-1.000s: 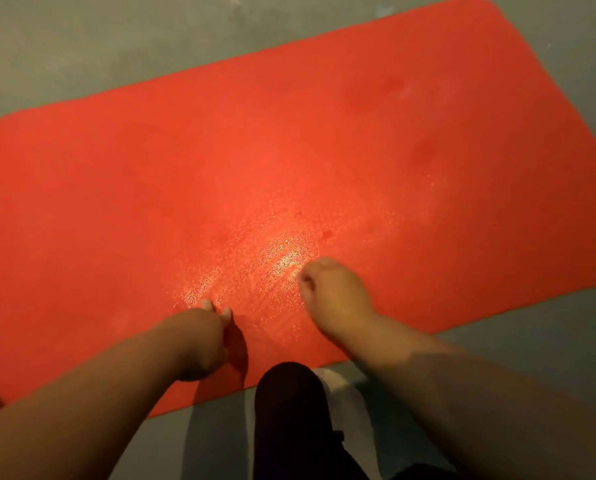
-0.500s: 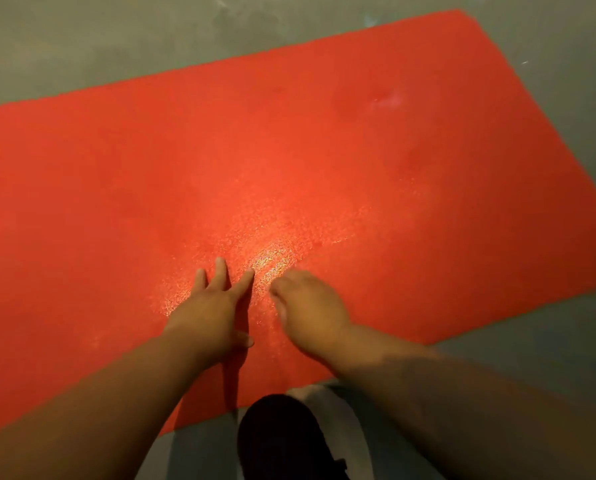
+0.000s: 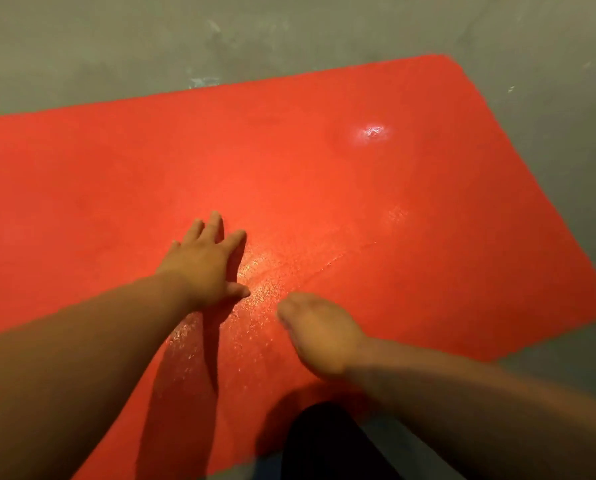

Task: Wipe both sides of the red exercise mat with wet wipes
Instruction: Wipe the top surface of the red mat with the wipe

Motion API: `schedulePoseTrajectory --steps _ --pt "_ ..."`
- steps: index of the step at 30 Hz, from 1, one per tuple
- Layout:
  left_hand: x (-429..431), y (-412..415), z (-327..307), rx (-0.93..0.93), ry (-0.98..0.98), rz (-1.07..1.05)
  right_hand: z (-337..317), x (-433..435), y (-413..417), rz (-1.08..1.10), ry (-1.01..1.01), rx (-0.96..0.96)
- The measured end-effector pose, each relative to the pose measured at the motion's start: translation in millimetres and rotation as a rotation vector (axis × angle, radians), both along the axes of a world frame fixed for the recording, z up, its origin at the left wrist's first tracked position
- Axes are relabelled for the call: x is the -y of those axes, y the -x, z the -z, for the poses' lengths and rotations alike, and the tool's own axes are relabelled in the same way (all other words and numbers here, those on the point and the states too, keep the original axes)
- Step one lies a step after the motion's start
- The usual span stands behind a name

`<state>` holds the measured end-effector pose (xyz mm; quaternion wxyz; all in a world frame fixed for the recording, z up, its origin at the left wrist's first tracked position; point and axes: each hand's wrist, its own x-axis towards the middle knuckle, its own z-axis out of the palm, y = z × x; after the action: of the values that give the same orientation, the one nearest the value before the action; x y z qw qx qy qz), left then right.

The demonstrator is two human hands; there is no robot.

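Observation:
The red exercise mat (image 3: pixel 376 209) lies flat on the floor and fills most of the head view. My left hand (image 3: pixel 203 261) rests flat on it near the middle, fingers straight and spread. My right hand (image 3: pixel 320 334) is lower and to the right, close to the mat's near edge, its back up and its fingers bent down out of sight. No wet wipe shows. A wet, glossy patch (image 3: pixel 255 292) glistens on the mat between the two hands.
Grey concrete floor (image 3: pixel 116 46) surrounds the mat at the back and right. A small shiny dent (image 3: pixel 372 131) marks the mat's far right part. My dark-clothed knee (image 3: pixel 324 441) sits at the mat's near edge.
My left hand opened from a curled pose and slid forward, flat onto the mat. My right hand stayed low near the front edge. The view tilted up, so more floor shows.

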<state>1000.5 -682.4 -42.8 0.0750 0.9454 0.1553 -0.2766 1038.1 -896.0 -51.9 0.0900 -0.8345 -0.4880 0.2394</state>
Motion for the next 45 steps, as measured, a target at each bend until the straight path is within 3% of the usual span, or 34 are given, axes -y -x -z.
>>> schedulePoseTrajectory --steps 2,3,7,9,11,15,16,19,22,25,30,32,35,37,40,44,45 --pt "-7.0 -2.1 1.0 -0.028 0.006 0.022 2.7 4.9 -15.6 -0.107 -0.056 0.045" --pt "-9.8 -2.8 1.6 -0.043 -0.006 0.046 6.0 8.2 -36.7 -0.018 -0.055 0.111" --pt "-25.8 -15.7 -1.9 0.046 -0.066 0.084 4.8 25.9 -147.1 0.74 0.101 0.242" --pt "-36.9 -31.8 -3.4 0.092 -0.057 0.088 6.2 17.3 -157.6 0.893 0.116 0.286" --pt "-46.5 -48.5 -1.2 0.084 -0.069 0.119 12.4 -7.9 -126.6 0.755 0.069 0.27" --pt "-56.7 -62.5 8.0 -0.072 -0.011 0.104 13.0 -45.4 -54.2 0.118 -0.057 0.014" --pt "-57.0 -62.5 8.5 -0.089 -0.007 0.112 14.0 -42.3 -62.1 0.101 -0.101 0.036" --pt "-54.1 -58.6 6.3 -0.113 0.018 0.114 19.3 -17.4 -122.2 0.517 -0.06 0.197" --pt "-52.3 -54.2 5.8 -0.111 0.028 0.106 14.5 6.3 -164.6 0.952 0.036 0.238" --pt "-51.7 -49.2 7.7 -0.084 0.048 0.11 18.2 -25.7 -124.3 0.813 0.027 0.262" --pt "-52.0 -25.2 5.9 -0.104 0.065 0.178 14.6 -72.0 -36.6 0.236 -0.094 0.061" --pt "-53.8 -15.9 3.9 -0.112 0.071 0.207 14.4 -61.0 -62.2 0.373 -0.076 0.123" --pt "-53.9 -6.7 3.7 -0.115 0.062 0.227 10.2 -18.8 -128.6 0.914 0.056 0.193" --pt "-53.7 -5.9 2.8 -0.116 0.068 0.228 7.5 -6.7 -142.9 1.063 0.147 0.207" --pt "-57.1 -14.2 -4.5 -0.029 0.027 0.26 7.5 -47.4 -103.0 0.903 0.071 0.227" --pt "-76.5 -36.8 -7.2 0.137 -0.014 0.248 6.9 -94.8 -45.5 0.228 -0.024 0.092" --pt "-82.7 -43.0 -4.7 0.125 -0.018 0.221 5.6 -91.2 -55.1 0.181 -0.04 0.116"
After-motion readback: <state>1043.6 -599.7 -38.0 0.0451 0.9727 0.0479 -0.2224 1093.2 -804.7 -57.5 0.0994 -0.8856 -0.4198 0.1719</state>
